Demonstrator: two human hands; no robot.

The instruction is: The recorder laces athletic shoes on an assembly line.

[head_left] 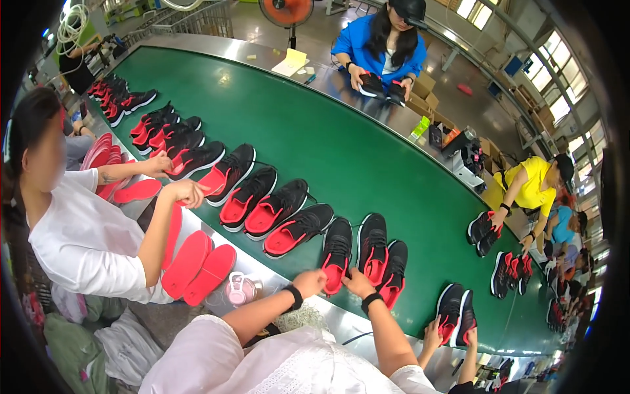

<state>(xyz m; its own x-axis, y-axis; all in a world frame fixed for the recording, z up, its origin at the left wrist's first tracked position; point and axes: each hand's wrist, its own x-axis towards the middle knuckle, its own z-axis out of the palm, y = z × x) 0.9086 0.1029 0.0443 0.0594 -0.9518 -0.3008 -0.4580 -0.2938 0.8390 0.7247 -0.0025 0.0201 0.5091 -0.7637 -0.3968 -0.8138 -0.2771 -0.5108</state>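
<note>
A black sneaker (338, 240) with a red lining lies on the green belt in front of me, its heel toward me. My left hand (310, 284) is closed at the left edge of its heel opening, fingers curled. At the right edge of that opening, my right hand (358, 284) pinches the collar with thumb and fingers. Just right of it lie another black sneaker (373, 240) and a further sneaker (395, 269). To the left rests a black-and-red sneaker (298, 230). The fingertips of both hands are small and partly hidden.
A green conveyor belt (315, 144) carries several more sneakers. At left, a person in white (92, 230) handles shoes near red insoles (197, 262). Pink-and-white headphones (241, 289) lie on the metal edge. Across, a person in blue (374, 43) holds shoes; a neighbour's hands (432, 335) grip sneakers at right.
</note>
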